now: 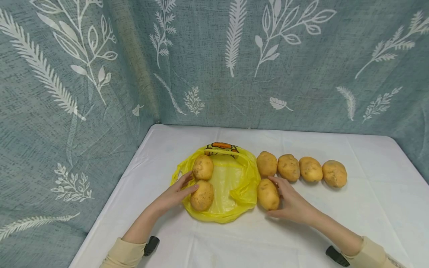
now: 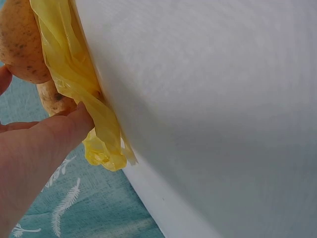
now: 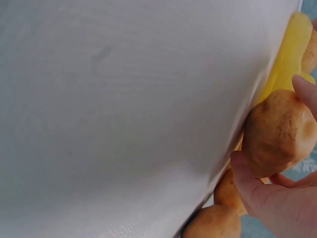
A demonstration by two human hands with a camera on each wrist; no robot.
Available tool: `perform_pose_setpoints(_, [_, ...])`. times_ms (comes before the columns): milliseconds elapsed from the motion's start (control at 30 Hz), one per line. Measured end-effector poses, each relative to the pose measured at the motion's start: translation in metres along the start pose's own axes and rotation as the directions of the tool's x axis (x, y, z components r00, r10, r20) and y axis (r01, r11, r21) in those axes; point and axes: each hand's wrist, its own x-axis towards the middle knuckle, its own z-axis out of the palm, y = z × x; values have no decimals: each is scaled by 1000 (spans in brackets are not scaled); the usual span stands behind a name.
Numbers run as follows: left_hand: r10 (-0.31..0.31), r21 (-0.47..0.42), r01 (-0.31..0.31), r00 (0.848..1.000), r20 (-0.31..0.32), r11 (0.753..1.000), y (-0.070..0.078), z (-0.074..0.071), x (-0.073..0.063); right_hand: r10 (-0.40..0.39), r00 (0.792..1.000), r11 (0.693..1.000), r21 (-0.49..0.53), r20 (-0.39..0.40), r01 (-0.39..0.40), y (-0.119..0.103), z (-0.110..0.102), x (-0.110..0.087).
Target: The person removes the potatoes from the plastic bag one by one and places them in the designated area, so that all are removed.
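Observation:
A yellow plastic bag (image 1: 222,208) lies spread with its mouth up on the white table. Inside, along its left side, sit a back potato (image 1: 203,167) and a front potato (image 1: 202,195). My left hand (image 1: 177,192) reaches over the bag's left rim, thumb at the front potato and fingertips beside the back one. In the left wrist view, a fingertip touches the bag's yellow film (image 2: 101,119). Just right of the bag, my right hand (image 1: 292,201) holds another potato (image 1: 268,194) between thumb and fingers. The right wrist view shows this potato (image 3: 277,131) close up.
Behind the right hand, several potatoes (image 1: 311,169) stand in a row running right from the bag. White cloth covers the table (image 1: 241,245). A blue-green curtain (image 1: 214,89) with white leaf patterns hangs behind and at the left.

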Motion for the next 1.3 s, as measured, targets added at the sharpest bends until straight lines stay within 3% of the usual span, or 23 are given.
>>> perform_pose_setpoints(1300, [-12, -12, 12, 1000, -4, 1000, -5, 0, 5, -59, 994, 994, -95, -87, 51, -3, -14, -4])
